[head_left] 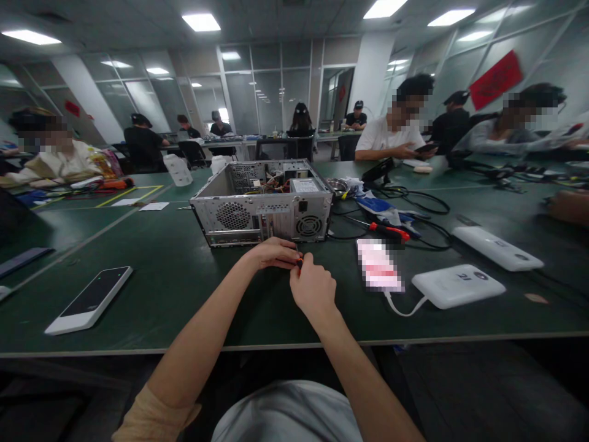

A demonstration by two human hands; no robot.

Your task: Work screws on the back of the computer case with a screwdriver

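An open metal computer case [261, 216] lies on the green table, its rear panel with the round fan grille and vents facing me. Just in front of its lower edge, both hands meet. My right hand [314, 283] is closed round a small black-and-orange screwdriver [300, 263], mostly hidden by the fingers. Touching close by, my left hand [275, 253] has its fingers bent together near the tool's front end. Whatever sits between those fingertips is too small to make out. Wires and a silver power supply [304, 185] show inside the case.
Right of the case lie a red-and-black screwdriver [390, 231], a blue-and-white cloth [384, 210] and black cables [430, 205]. Nearer are a lit phone [380, 265] cabled to a white power bank [458, 286], and another power bank [497, 248]. A white device [91, 299] lies left. People sit around.
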